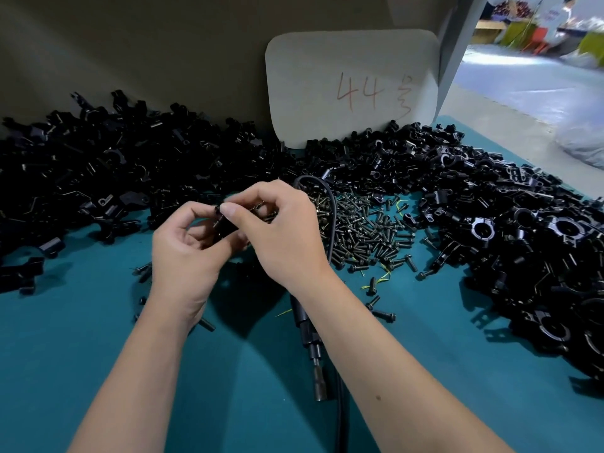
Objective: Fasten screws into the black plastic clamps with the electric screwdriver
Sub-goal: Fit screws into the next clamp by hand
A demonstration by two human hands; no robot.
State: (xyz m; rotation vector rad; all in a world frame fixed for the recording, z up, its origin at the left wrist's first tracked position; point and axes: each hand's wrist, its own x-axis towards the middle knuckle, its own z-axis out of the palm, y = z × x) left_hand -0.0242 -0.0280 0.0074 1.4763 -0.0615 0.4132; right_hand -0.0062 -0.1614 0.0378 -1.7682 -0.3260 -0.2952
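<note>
1. left hand (188, 246) fingers curled, holds a small black clamp (225, 225) above the counter (98, 322), frame centre.
2. right hand (281, 230) pinches at the clamp's top with thumb and forefinger; whether a screw sits in the pinch cannot be told.
3. card (351, 86) leaning on the back wall reads "44" plus a handwritten character, red ink.
4. electric screwdriver (310, 335) lies on the teal counter under the right wrist, bit end toward the person, cord looping up into the loose screws (366, 230).
5. black clamps piled left (98, 165) and right (523, 223).
</note>
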